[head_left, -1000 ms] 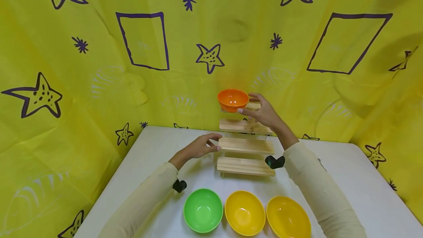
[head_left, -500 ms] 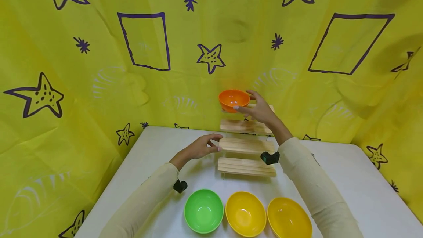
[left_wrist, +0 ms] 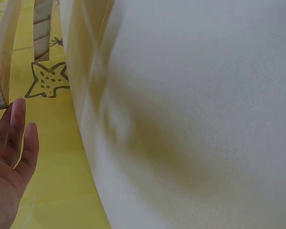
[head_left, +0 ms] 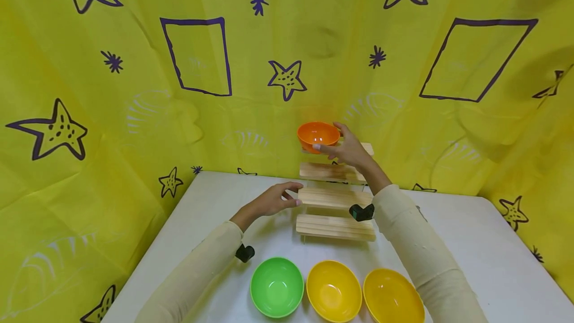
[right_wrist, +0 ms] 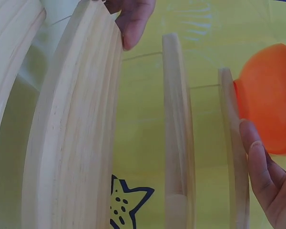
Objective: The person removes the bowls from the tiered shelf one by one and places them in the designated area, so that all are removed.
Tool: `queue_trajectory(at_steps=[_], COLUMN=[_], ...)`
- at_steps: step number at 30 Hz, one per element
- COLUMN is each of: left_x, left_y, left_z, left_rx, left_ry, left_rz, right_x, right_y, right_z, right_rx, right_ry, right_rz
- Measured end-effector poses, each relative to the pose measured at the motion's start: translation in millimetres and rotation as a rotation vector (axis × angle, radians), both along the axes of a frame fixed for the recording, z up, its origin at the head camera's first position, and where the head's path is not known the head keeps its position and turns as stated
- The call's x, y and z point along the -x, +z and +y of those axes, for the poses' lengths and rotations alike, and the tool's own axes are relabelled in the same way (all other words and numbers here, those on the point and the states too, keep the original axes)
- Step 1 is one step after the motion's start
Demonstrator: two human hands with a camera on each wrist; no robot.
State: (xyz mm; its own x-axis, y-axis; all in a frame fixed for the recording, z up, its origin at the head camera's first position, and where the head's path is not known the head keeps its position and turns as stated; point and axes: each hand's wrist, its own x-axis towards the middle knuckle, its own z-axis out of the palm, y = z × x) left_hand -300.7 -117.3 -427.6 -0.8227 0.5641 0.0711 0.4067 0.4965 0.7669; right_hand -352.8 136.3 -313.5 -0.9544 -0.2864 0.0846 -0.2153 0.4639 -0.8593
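Observation:
An orange bowl (head_left: 314,133) sits upright at the left end of the top tier of a wooden step stand (head_left: 334,197). My right hand (head_left: 349,152) holds the bowl from its right side, thumb in front and fingers behind. In the right wrist view the orange bowl (right_wrist: 271,100) touches the top slat, and my fingers lie along its lower side. My left hand (head_left: 270,200) grips the left end of a middle slat between thumb and fingers. Left wrist view: the left hand's fingertips (left_wrist: 19,106) meet the slat's end (left_wrist: 1,98); its thumb is out of sight.
A green bowl (head_left: 276,288) and two yellow bowls (head_left: 334,292) (head_left: 393,297) stand in a row on the white table (head_left: 453,233), in front of the stand. A yellow patterned curtain (head_left: 251,113) encloses the table behind and at both sides.
The right hand and forearm have shifted a little left, bringing the hand further round the orange bowl. The bowl hardly moves on the top tier. My left hand stays at the slat's end.

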Motion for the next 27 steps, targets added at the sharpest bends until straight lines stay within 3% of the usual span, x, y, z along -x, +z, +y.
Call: queue_trajectory(at_steps=[12, 27], left_x=[0.5, 1.4], left_y=[-0.4, -0.6], left_z=[0.2, 0.9], left_rx=[0.000, 0.002], left_ry=[0.001, -0.005], left_rz=[0.004, -0.002], right_x=[0.2, 0.4], right_y=[-1.6, -5.6], right_z=[-3.8, -5.0], right_rx=[-0.005, 0.122], right_ry=[-0.002, -0.006], right_rz=[0.033, 0.022])
